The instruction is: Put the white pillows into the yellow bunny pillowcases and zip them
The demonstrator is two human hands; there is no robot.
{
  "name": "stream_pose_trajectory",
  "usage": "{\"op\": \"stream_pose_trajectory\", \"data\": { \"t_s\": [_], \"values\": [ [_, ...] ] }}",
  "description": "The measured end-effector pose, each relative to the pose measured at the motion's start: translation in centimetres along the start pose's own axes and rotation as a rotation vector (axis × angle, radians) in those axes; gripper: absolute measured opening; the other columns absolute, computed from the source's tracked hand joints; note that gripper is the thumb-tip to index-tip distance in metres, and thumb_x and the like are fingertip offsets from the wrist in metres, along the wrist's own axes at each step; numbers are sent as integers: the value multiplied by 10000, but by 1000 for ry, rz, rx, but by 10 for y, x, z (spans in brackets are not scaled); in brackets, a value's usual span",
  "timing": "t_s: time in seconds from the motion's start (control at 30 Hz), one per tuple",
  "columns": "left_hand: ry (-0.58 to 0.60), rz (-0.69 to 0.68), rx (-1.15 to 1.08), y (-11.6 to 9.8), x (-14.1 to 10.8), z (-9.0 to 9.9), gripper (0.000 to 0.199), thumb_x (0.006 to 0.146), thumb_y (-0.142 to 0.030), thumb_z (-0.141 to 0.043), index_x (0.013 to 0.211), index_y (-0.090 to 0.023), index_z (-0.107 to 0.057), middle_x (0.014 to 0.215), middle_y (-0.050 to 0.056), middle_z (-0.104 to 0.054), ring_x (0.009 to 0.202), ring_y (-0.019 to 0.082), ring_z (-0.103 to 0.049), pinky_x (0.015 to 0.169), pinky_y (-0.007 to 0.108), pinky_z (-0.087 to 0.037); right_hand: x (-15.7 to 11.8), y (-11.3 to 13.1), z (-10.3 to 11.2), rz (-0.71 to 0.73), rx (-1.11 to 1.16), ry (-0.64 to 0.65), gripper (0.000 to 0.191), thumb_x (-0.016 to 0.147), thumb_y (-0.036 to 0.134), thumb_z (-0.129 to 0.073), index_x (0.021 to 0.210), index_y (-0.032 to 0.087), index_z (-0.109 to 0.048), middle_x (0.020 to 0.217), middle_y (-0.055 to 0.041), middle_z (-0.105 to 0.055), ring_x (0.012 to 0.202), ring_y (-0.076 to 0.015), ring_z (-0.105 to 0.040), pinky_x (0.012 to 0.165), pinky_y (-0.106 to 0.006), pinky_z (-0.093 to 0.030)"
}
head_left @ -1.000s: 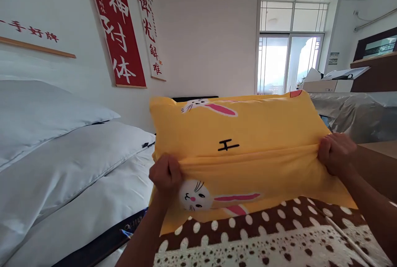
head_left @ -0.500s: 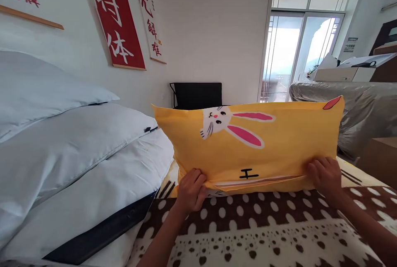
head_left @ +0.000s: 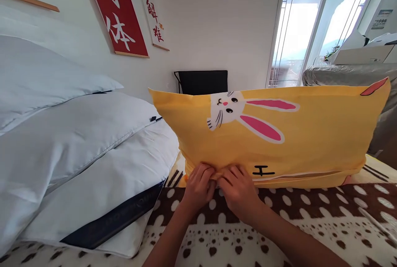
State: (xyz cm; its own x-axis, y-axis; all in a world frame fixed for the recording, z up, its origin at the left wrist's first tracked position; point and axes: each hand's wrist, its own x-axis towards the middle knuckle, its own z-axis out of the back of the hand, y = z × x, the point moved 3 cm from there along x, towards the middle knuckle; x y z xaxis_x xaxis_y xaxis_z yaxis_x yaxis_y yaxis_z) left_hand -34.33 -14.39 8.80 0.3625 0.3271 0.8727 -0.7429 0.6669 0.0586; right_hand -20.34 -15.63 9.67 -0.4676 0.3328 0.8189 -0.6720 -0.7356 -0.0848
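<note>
A yellow pillowcase [head_left: 322, 134] with a printed rabbit stands on its long edge before me, filled out by something inside. Along its lower edge runs an opening, with a pale strip showing to the right of my hands. My left hand [head_left: 200, 182] is closed on that edge near the left end. Right beside it, my right hand [head_left: 237, 188] pinches the same edge, fingers bent into the fabric. The two hands nearly touch. My fingertips are partly hidden in the folds.
White pillows [head_left: 93, 134] are stacked at the left, the lowest with a dark blue band [head_left: 118, 217]. Beneath everything lies a brown and cream patterned blanket [head_left: 223, 234]. A black chair back [head_left: 203, 81] stands by the wall. A plastic-covered piece of furniture [head_left: 328, 75] is at the right.
My right hand has left the pillowcase's right end and moved left along the lower edge to my left hand. The view has shifted, and the pillowcase appears larger.
</note>
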Motion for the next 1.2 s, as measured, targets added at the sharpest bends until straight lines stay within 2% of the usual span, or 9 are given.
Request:
{"op": "stream_pose_trajectory", "data": {
  "t_s": [0.17, 0.33, 0.5, 0.67, 0.87, 1.03, 1.1, 1.2],
  "values": [
    [13, 16, -15, 1, -1, -2, 275, 765, -13, -457, 988, -170, -500, 903, 71, -527, 854, 178, -511, 780, 303, -475, -17, 0, -8, 42, 32, -60, 151, 894, 113, -476, 941, 149, -615, 760, -57, -569, 708, -170, -431, 668, -329, -311],
    [-47, 5, 80, 3, -4, -2, 226, 788, -55, -521, 978, -178, -530, 920, 78, -547, 867, 191, -514, 787, 333, -464, -19, 0, -11, 38, -3, -57, 261, 891, 120, -496, 1130, 109, -602, 769, -64, -579, 738, -168, -480, 677, -326, -334],
    [-77, -20, 127, 5, -4, 0, 232, 768, -36, -543, 954, -173, -529, 934, 85, -568, 870, 203, -528, 775, 361, -445, -19, 0, -11, 52, 10, -65, 262, 893, 133, -501, 1122, 137, -628, 786, -61, -584, 741, -160, -479, 695, -326, -347],
    [-36, -50, 98, 5, -2, 0, 253, 772, 25, -502, 926, -175, -524, 888, 70, -568, 852, 184, -512, 769, 332, -458, -21, -1, -10, 48, 18, -62, 222, 888, 138, -516, 1065, 155, -649, 794, -55, -595, 738, -151, -465, 707, -326, -348],
    [13, -18, 63, 4, -1, -1, 216, 793, 29, -471, 864, -172, -504, 777, 43, -544, 765, 166, -472, 702, 298, -438, -18, -1, -8, 46, 34, -50, 217, 891, 135, -507, 1064, 140, -638, 807, -57, -608, 759, -153, -484, 743, -331, -366],
    [49, 6, 82, 4, -1, 0, 179, 799, 2, -474, 778, -174, -496, 725, 35, -492, 738, 172, -433, 654, 297, -405, -24, -16, 11, 127, -68, 42, 233, 862, 110, -513, 1058, 125, -638, 875, -81, -634, 801, -188, -507, 758, -362, -378],
    [56, 14, 67, 4, -1, -1, 185, 802, -5, -469, 731, -176, -478, 702, 31, -467, 726, 172, -415, 636, 296, -388, -39, -34, 27, 169, -132, 64, 254, 845, 87, -510, 1062, 119, -637, 931, -95, -645, 815, -199, -516, 763, -373, -384],
    [37, 17, 25, 3, 1, -2, 208, 787, 7, -452, 690, -177, -455, 689, 31, -447, 722, 171, -400, 628, 297, -377, -70, -75, 57, 189, -215, 64, 283, 819, 65, -527, 1070, 138, -636, 974, -102, -658, 871, -215, -543, 825, -395, -397]
  ]
}}
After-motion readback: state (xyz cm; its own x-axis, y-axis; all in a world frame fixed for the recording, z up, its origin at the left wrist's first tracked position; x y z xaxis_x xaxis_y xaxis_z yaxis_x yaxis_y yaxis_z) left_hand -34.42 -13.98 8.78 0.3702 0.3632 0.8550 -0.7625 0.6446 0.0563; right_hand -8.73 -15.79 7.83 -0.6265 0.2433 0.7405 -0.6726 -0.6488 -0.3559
